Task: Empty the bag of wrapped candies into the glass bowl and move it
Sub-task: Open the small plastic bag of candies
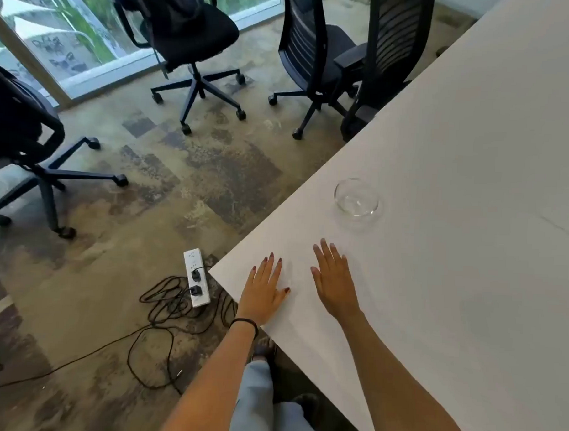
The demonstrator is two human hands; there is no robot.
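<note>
An empty clear glass bowl [356,201] stands on the white table [470,256], a little beyond my hands. My left hand [263,287] lies flat, palm down, near the table's corner, fingers apart and holding nothing. My right hand [334,279] lies flat beside it, also palm down with nothing in it, its fingertips a short way below the bowl. No bag of candies is in view.
The table's corner [210,270] points left, with floor beyond it. A white power strip [195,278] and tangled black cables [168,304] lie on the floor. Three black office chairs [192,48] stand around; one [381,56] is pushed against the table's far edge.
</note>
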